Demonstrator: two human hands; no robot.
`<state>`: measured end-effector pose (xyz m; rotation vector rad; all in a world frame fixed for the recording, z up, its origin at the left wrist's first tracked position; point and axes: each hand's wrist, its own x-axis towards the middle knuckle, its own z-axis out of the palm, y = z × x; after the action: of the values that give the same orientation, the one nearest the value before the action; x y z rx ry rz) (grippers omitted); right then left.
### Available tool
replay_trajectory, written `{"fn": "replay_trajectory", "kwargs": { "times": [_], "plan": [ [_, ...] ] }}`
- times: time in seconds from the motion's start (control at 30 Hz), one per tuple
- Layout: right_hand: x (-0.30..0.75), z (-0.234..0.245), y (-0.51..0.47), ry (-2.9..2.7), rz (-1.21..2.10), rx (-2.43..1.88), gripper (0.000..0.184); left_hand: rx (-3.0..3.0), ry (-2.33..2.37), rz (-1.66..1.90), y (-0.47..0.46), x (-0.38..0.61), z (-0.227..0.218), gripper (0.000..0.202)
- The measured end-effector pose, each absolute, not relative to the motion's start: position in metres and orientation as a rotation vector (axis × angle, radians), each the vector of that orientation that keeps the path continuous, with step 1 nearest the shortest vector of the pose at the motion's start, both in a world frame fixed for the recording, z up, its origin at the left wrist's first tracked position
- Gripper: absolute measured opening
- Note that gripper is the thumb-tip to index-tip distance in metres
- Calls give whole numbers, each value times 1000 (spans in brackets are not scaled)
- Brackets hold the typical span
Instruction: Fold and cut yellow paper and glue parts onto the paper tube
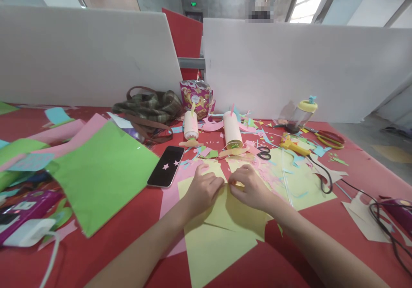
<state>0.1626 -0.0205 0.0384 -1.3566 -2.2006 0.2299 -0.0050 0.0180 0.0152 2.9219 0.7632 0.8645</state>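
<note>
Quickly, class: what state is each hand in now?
Left hand: curled at the pale yellow paper; grip cannot be told.
Right hand: closed, holding the pale yellow paper.

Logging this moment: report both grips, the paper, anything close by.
Left grip and right grip nearly meeting, both pinching yellow paper. Paper overlaps pink sheet at left. Phone beside left grip; black scissors beyond right grip.
</note>
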Motion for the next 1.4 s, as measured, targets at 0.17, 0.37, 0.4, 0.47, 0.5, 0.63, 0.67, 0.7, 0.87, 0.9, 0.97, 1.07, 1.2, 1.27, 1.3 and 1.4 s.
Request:
{"fn": "replay_trajectory", "kwargs": {
  "times": [0.17,0.37,0.4,0.47,0.5,0.63,0.67,0.7,0.87,0.9,0.97,1.07,1.2,1.27,1.3,1.4],
  "plan": [
    [173,45,-20,-2172,302,-1449,15,2829,836,916,22,-12,20,22],
    [196,46,-21,-2102,430,-1528,16,2714,997,907,28,-25,19,23],
    [200,45,-21,-2078,456,-1550,16,2694,1029,907,30,-27,19,24],
    [208,43,-21,-2022,498,-1599,16,2657,1073,911,32,-31,19,24],
    [212,41,-21,-1999,515,-1621,16,2642,1081,912,33,-32,19,24],
    [222,37,-17,-1909,518,-1732,15,2553,1140,961,36,-33,23,27],
    [224,36,-16,-1867,509,-1764,14,2515,1167,994,36,-33,24,27],
    [225,35,-16,-1817,507,-1786,13,2469,1197,1033,36,-33,25,27],
    [221,27,-16,-1675,819,-1513,33,2221,1307,1138,34,-31,20,24],
    [220,25,-17,-1663,911,-1408,38,2177,1320,1140,34,-30,19,24],
    [215,20,-18,-1643,1018,-1270,39,2094,1333,1137,33,-30,16,24],
    [211,11,-18,-1596,955,-1341,28,1963,1332,1129,34,-31,15,25],
    [208,4,-15,-1469,844,-1466,17,1805,1354,1119,36,-30,19,23],
    [208,2,-14,-1425,807,-1449,12,1726,1366,1129,36,-28,21,22],
    [208,2,-13,-1398,774,-1451,11,1692,1364,1133,36,-28,21,23],
    [209,1,-12,-1315,683,-1488,12,1629,1309,1131,36,-28,20,24]
  ]
}}
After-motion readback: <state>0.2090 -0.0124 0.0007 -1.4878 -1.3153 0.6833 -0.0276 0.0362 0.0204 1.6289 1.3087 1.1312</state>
